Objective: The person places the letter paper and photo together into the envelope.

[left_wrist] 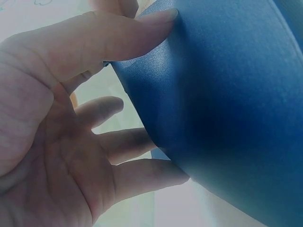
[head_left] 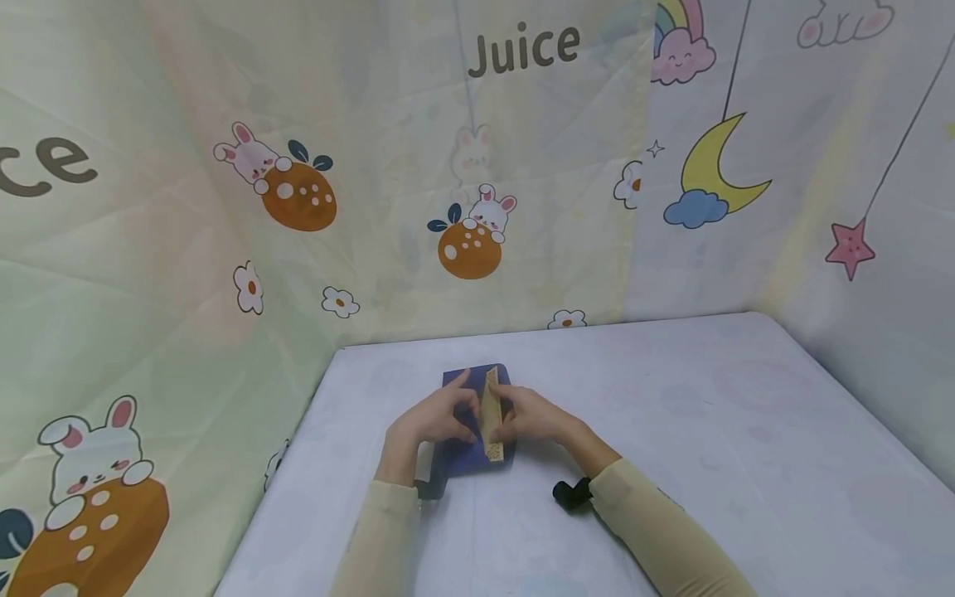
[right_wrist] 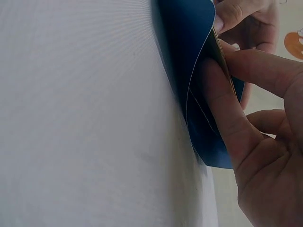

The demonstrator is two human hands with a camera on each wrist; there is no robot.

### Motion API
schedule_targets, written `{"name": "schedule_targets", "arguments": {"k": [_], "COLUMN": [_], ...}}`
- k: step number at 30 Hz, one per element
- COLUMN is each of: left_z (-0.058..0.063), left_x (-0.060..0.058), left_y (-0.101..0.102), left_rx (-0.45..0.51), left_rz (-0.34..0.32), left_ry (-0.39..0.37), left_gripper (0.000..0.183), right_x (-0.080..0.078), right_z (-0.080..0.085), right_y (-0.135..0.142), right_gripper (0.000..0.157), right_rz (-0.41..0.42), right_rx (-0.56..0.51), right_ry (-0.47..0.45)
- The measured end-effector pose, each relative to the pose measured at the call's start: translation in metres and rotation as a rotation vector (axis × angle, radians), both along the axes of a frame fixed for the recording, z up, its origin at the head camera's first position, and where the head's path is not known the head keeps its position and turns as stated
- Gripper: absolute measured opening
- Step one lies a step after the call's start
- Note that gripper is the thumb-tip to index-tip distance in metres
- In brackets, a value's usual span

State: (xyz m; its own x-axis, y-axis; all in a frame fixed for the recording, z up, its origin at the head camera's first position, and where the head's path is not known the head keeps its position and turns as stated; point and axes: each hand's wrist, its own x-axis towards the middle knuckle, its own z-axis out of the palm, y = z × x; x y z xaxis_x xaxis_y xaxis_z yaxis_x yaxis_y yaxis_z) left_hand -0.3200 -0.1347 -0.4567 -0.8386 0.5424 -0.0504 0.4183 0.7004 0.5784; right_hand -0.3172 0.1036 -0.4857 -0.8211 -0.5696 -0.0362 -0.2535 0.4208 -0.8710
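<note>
A dark blue booklet-like cover (head_left: pixel 468 461) lies on the white table, with a thin tan panel (head_left: pixel 491 419) with speckled ends standing up from it. My left hand (head_left: pixel 434 417) pinches the blue edge. In the left wrist view its thumb lies on the smooth blue sheet (left_wrist: pixel 227 94), fingers behind the edge. From the other side my right hand (head_left: pixel 535 414) pinches the tan panel between thumb and fingers. The right wrist view shows one digit inside the bowed blue sheet (right_wrist: pixel 184 42) and another across the panel's outer side. The inside of the fold is mostly hidden.
The white tabletop (head_left: pixel 671 431) stretches to the right and toward the back. Behind it hangs a printed curtain (head_left: pixel 388 166) with rabbits and oranges. A small black device (head_left: pixel 572 495) sits at the right wrist, a grey one (head_left: pixel 429 481) by the left.
</note>
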Motion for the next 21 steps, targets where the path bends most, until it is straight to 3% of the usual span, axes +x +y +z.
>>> {"name": "schedule_targets", "arguments": {"k": [10, 21], "left_z": [0.0002, 0.0008], "left_x": [-0.0012, 0.0004], "left_y": [0.0003, 0.0000], "left_rx": [-0.008, -0.005], "left_rz": [-0.001, 0.003], "left_ry": [0.007, 0.000], "left_gripper": [0.035, 0.034], "right_x": [-0.0015, 0.0005], "right_z": [0.0027, 0.0060], "right_y": [0.0022, -0.0023], "right_gripper": [0.099, 0.103], "right_rz": [0.034, 0.006], "right_rx": [0.028, -0.015], "right_ry": [-0.001, -0.090]}}
